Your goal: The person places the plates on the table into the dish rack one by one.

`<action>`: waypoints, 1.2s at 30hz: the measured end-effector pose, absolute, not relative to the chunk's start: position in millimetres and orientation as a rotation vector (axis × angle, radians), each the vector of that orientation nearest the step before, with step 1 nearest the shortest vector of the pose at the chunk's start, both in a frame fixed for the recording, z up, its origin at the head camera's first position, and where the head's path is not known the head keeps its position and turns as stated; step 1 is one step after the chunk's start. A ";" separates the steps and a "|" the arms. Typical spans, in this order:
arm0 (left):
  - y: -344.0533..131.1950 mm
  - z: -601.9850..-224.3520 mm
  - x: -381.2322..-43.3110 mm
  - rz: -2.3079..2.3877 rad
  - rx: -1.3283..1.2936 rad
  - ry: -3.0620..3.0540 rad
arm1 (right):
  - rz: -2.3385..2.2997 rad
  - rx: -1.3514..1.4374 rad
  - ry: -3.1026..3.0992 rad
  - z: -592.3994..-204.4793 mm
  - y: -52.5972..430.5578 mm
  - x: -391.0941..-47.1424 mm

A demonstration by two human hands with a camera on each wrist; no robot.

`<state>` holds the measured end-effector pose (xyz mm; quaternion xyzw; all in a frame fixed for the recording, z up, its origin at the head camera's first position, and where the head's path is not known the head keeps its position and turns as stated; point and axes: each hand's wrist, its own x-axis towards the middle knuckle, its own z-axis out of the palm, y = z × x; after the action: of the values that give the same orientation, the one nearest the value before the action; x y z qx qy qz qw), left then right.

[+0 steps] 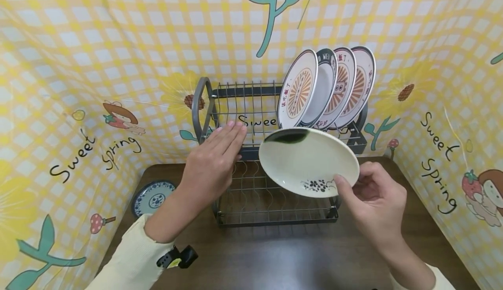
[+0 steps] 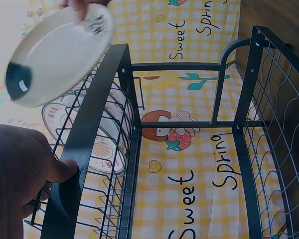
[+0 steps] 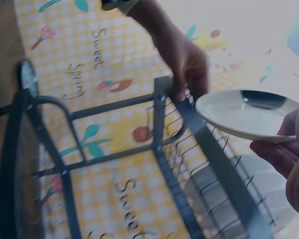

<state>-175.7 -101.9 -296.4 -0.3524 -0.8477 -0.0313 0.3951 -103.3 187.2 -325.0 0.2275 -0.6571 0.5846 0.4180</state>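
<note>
My right hand (image 1: 379, 202) pinches a cream plate (image 1: 306, 161) by its right edge, thumb on the upper face and fingers beneath. The plate has a dark green patch at one end and small dark flowers at the other. It is held tilted in front of the upper tier of a dark metal dish rack (image 2: 107, 87). At that tier's left front, my left hand (image 1: 210, 163) grips the front bar; its thumb (image 2: 65, 170) lies against the bar's face and the fingers reach over behind. Several patterned plates (image 1: 297, 93) stand on edge at the tier's right.
A small blue-and-white dish (image 1: 155, 197) lies on the brown table (image 1: 271, 255) left of the rack. The rack's lower tier (image 1: 275, 220) has wavy wires. Yellow checked cloth (image 1: 157, 32) surrounds the table at the back and sides.
</note>
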 end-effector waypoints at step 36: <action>-101.2 -297.2 -175.4 -0.097 -0.894 -2.153 | 1.116 0.210 -1.642 -252.4 123.6 -172.4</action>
<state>-175.4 -101.2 -297.2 -0.3521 -0.8485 -0.0381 0.3932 -172.4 123.6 -252.4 0.0883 -0.6914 0.4699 0.5417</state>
